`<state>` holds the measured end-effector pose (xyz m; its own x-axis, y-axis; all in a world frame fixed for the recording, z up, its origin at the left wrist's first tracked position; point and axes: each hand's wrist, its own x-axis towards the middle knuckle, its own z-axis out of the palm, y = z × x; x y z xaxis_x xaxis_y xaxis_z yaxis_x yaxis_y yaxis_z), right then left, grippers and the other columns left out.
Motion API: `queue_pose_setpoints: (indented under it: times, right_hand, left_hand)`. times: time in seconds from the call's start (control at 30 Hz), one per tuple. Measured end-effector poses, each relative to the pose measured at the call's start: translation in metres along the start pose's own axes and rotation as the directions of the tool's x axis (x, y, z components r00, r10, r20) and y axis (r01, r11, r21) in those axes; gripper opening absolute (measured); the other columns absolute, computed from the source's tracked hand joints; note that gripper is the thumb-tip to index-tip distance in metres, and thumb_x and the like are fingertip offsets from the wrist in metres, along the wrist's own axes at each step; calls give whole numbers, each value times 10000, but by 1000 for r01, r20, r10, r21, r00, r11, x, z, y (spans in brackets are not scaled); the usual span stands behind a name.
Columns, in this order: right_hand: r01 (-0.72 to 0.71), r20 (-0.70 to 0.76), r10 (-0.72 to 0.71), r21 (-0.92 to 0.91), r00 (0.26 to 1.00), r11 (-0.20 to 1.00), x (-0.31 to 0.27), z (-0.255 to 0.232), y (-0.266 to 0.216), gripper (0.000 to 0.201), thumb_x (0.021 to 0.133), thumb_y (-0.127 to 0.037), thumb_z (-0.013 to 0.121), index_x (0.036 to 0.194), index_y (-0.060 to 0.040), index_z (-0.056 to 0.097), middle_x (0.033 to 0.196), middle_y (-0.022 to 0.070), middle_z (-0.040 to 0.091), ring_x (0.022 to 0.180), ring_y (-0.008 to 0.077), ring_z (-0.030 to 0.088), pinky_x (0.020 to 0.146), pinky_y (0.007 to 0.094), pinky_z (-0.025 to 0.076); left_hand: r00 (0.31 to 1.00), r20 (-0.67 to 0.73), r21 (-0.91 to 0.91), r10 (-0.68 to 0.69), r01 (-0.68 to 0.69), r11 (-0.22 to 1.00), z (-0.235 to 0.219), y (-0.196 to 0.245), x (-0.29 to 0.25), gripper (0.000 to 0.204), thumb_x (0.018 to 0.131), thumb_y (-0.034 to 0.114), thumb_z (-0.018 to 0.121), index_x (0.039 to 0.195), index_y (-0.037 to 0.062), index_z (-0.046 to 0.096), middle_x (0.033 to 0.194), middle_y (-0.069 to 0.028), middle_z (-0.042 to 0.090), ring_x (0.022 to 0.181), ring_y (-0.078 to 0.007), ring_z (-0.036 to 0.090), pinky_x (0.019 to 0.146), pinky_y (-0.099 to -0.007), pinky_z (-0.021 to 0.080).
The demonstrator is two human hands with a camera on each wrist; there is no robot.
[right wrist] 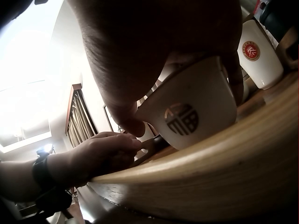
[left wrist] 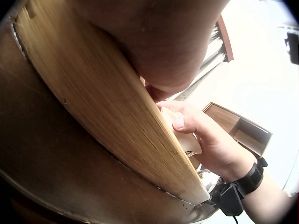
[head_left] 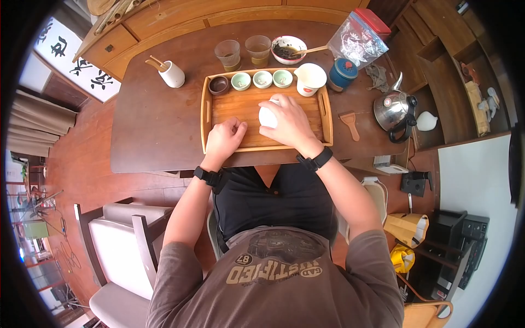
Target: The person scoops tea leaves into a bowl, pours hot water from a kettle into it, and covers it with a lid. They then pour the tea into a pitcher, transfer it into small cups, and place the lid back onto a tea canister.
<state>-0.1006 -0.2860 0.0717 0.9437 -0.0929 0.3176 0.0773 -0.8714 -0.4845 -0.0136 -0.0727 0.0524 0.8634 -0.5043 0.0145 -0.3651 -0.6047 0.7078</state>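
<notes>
My right hand [head_left: 291,121] grips a white cup [head_left: 267,117] from above, over the right-centre of the wooden tray [head_left: 235,113]. In the right wrist view the white cup [right wrist: 201,105] shows a round dark mark and sits slightly tilted; whether its base touches the tray cannot be told. My left hand [head_left: 224,141] rests at the tray's front edge, left of the cup, its fingers loosely curled and holding nothing. From the left wrist view, the right hand [left wrist: 219,144] has its thumb against the cup [left wrist: 189,141], beyond the tray's side.
Along the tray's back stand a dark cup [head_left: 219,85], three pale green cups [head_left: 262,80] and a white pitcher [head_left: 310,81]. Behind are two glasses [head_left: 258,52] and a bowl [head_left: 289,42]. A kettle [head_left: 391,109], blue tin [head_left: 343,74] and brush [head_left: 350,126] lie right; a utensil holder [head_left: 173,75] stands left.
</notes>
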Motion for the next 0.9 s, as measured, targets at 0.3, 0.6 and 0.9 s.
queue_pose_setpoints:
  times: [0.3,0.6,0.9]
  right_hand:
    - [2,0,-2,-1,1000,1000,0,1,0,553,765,-287,866,1280,-141,725,1277,108,631,1228,343,610,1054,479,533]
    - [8,-7,-8,5,1000,1000,0,1,1,553,764,-285,866,1279,-141,725,1273,110,631,1226,349,610,1053,482,532]
    - [5,-7,-5,1,1000,1000,0,2,1,557,760,-280,862,1283,-143,728,1279,120,631,1231,354,609,1055,484,531]
  left_hand:
    - [1000,1,3,1,-1,1000,0,0,0,374,1015,359,708,915,-2,720,716,-194,696,649,-361,692,652,-445,538]
    - [1000,4,7,2,-2,1000,0,0,0,367,1015,349,711,911,-3,717,698,-187,681,629,-345,676,642,-439,529]
    - [1000,2,0,4,-4,1000,-1,0,0,362,1013,349,708,922,-2,718,718,-199,693,651,-369,686,656,-451,536]
